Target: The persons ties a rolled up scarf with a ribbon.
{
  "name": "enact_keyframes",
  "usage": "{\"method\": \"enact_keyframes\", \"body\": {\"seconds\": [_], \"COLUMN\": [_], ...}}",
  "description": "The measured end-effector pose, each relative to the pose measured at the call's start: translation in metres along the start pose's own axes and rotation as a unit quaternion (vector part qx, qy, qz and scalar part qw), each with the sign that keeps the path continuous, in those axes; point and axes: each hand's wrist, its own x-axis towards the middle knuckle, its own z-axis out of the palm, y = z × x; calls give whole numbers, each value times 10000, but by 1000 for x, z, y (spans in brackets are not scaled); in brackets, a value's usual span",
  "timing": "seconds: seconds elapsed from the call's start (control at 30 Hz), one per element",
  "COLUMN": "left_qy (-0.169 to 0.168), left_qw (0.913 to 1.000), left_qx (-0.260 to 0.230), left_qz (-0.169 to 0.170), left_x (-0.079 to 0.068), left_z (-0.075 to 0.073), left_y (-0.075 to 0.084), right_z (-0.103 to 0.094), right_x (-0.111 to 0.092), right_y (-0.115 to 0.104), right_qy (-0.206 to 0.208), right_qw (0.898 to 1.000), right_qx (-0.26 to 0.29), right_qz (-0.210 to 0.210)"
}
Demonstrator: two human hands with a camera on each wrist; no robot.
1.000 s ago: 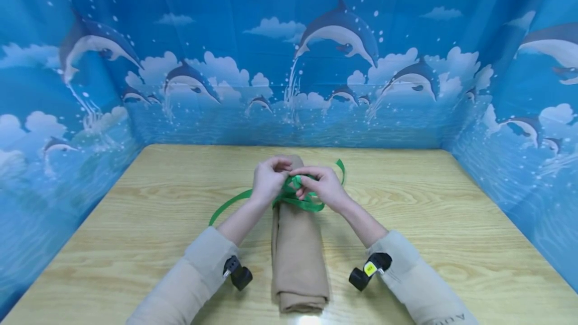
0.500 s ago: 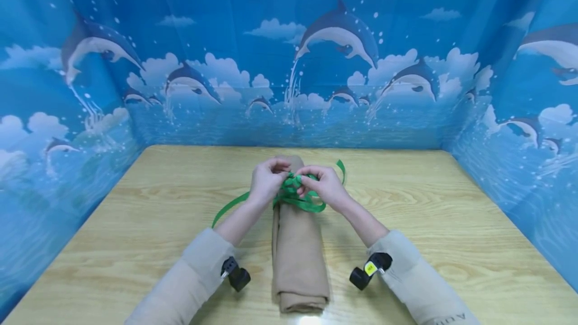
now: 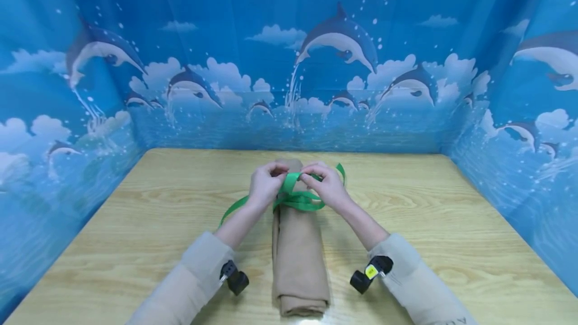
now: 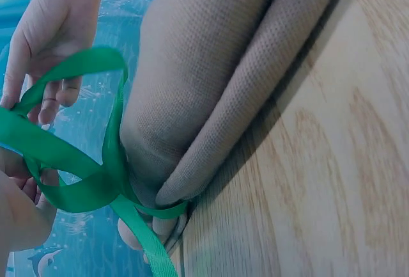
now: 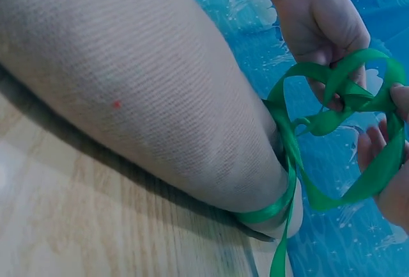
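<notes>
A rolled brown cloth (image 3: 301,260) lies lengthwise before me, with a green ribbon (image 3: 300,202) wrapped round its far part. Above the wrap, my left hand (image 3: 265,184) pinches the ribbon between thumb and fingers. Opposite it, my right hand (image 3: 328,188) pinches the ribbon too, and a short flat band spans the fingertips. Loops of ribbon (image 4: 70,162) hang between both hands in the left wrist view. The right wrist view shows the ribbon loop (image 5: 259,214) lying snug round the cloth roll (image 5: 153,98). Some fingertips are hidden behind ribbon.
The wooden table (image 3: 429,224) reaches back to a blue dolphin-print curtain (image 3: 226,39) that encloses three sides. One loose ribbon end (image 3: 340,172) stands up at the right of the roll; another stretch (image 3: 231,209) trails left beneath the left forearm.
The bunched ribbon between the fingertips has spread into a flat, smooth band. My right fingertips have shifted slightly right, away from the left ones. The cloth roll stays in place.
</notes>
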Motion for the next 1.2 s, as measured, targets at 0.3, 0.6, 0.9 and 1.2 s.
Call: {"method": "enact_keyframes", "body": {"seconds": [0.3, 0.6, 0.9, 1.2], "left_qy": [-65, -202, -219, -437], "left_qw": [9990, 9967, 9945, 9843], "left_qx": [401, 610, 837, 1527], "left_qz": [199, 493, 583, 766], "left_x": [-1, -1, 0, 2], "left_z": [-5, -9, -15, -27], "left_y": [-1, -4, -8, -9], "right_z": [-9, -17, -24, -35], "right_x": [5, 2, 2, 2], "right_y": [5, 10, 5, 1], "right_qy": [484, -69, -158, -490], "right_qw": [9955, 9979, 9933, 9902], "right_qx": [-689, 625, 1034, -398], "right_qz": [-442, 139, 484, 1248]}}
